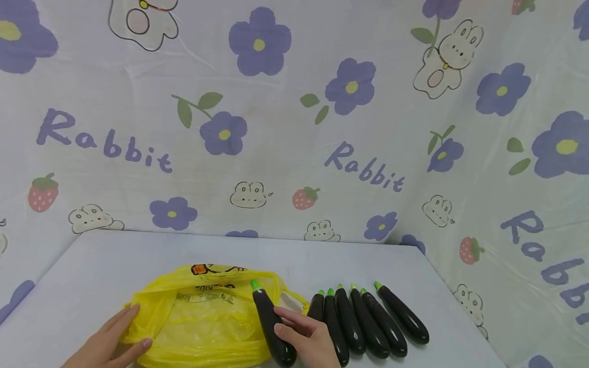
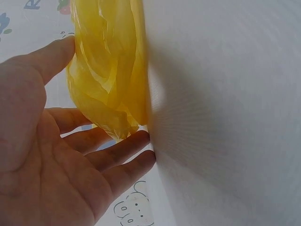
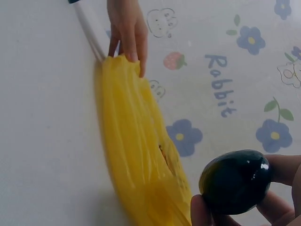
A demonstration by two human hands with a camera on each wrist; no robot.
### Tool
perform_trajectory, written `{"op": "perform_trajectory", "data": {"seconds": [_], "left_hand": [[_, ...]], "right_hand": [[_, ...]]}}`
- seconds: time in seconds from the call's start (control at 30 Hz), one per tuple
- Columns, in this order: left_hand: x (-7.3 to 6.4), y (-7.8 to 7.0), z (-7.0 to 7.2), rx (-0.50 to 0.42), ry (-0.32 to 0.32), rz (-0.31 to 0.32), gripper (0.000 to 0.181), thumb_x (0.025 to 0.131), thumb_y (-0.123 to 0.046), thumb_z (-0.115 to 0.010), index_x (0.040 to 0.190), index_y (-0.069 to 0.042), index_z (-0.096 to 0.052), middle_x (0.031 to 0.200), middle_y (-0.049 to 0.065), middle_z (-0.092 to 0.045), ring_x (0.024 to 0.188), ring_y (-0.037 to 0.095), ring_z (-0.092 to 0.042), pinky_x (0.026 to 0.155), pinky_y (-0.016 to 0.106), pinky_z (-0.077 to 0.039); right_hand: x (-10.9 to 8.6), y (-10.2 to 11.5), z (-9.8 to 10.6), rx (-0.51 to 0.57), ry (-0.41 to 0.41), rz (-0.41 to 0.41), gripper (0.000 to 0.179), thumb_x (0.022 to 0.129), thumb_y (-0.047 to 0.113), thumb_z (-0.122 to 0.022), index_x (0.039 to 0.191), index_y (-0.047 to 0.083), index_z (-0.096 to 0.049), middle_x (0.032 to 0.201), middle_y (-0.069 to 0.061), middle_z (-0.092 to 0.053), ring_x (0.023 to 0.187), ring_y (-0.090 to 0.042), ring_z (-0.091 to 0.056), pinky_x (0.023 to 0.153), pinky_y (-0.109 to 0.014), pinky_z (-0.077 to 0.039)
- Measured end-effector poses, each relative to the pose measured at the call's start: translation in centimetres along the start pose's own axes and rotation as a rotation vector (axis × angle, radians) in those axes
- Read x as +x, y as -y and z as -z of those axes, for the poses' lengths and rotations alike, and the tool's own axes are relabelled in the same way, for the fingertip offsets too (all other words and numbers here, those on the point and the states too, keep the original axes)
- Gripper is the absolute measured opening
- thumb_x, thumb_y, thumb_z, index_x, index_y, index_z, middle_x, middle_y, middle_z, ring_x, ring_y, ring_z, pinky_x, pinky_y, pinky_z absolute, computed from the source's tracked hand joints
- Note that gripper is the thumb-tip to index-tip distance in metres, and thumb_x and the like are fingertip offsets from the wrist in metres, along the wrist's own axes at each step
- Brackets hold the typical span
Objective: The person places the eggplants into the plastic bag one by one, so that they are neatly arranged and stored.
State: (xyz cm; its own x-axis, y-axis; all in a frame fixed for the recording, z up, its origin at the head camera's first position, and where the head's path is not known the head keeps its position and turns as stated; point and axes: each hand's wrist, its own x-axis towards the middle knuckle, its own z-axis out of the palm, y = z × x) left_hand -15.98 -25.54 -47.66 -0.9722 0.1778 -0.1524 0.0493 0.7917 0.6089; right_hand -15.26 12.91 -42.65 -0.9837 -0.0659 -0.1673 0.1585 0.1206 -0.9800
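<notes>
A yellow plastic bag (image 1: 207, 317) lies on its side with its mouth spread toward me. At its left end is my left hand (image 1: 108, 340), fingers spread and fairly straight. In the left wrist view the thumb touches one side of the bag (image 2: 110, 61) and the fingers reach behind it. My right hand (image 1: 317, 340) grips a glossy black eggplant (image 1: 267, 322) between thumb and fingers. Its green stem end points up and away, overlapping the bag's right part. The right wrist view shows the rounded end of this eggplant (image 3: 235, 181) between the fingertips.
Several more eggplants (image 1: 352, 327) lie side by side at the right, stems pointing away; the rightmost eggplant (image 1: 405, 314) sits slightly apart. All rest on a white table (image 1: 124, 255). Behind and beside it hangs a rabbit-and-flower patterned cloth (image 1: 276, 153).
</notes>
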Motion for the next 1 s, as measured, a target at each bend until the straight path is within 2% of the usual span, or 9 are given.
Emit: {"op": "perform_trajectory", "data": {"seconds": [0.33,0.63,0.83,1.0], "left_hand": [[0.2,-0.3,0.0,0.0,0.014,0.031,0.096,0.094,-0.06,-0.054,0.148,0.013,-0.024,0.145,0.044,-0.023,0.124,0.06,-0.036,0.093,0.069,-0.04],[0.2,0.1,-0.1,0.015,-0.004,0.011,0.095,0.094,-0.059,-0.055,0.147,0.014,-0.026,0.143,0.044,-0.025,0.123,0.06,-0.038,0.091,0.068,-0.042],[0.3,0.2,-0.2,0.016,-0.007,0.007,0.096,0.094,-0.06,-0.055,0.147,0.014,-0.026,0.143,0.045,-0.025,0.123,0.06,-0.037,0.091,0.068,-0.042],[0.2,0.0,-0.1,0.008,-0.004,0.0,0.095,0.094,-0.058,-0.055,0.147,0.014,-0.025,0.143,0.045,-0.024,0.123,0.061,-0.036,0.092,0.069,-0.041]], "right_hand": [[-0.2,0.3,-1.5,0.053,0.085,0.001,0.039,0.088,0.024,-0.076,0.124,0.008,-0.071,0.125,-0.013,-0.065,0.113,-0.031,-0.061,0.087,-0.04,-0.055],[0.3,1.2,-3.3,0.019,0.09,-0.011,0.036,0.089,0.024,-0.076,0.122,0.01,-0.072,0.12,-0.011,-0.067,0.108,-0.027,-0.064,0.085,-0.04,-0.056],[0.5,1.4,-4.4,0.073,0.122,-0.014,0.034,0.09,0.018,-0.074,0.122,0.008,-0.072,0.117,-0.012,-0.068,0.102,-0.024,-0.066,0.082,-0.039,-0.057],[1.0,1.7,-5.6,0.043,0.101,-0.069,0.033,0.088,0.02,-0.076,0.12,0.01,-0.073,0.113,-0.01,-0.069,0.095,-0.021,-0.066,0.081,-0.039,-0.058]]}}
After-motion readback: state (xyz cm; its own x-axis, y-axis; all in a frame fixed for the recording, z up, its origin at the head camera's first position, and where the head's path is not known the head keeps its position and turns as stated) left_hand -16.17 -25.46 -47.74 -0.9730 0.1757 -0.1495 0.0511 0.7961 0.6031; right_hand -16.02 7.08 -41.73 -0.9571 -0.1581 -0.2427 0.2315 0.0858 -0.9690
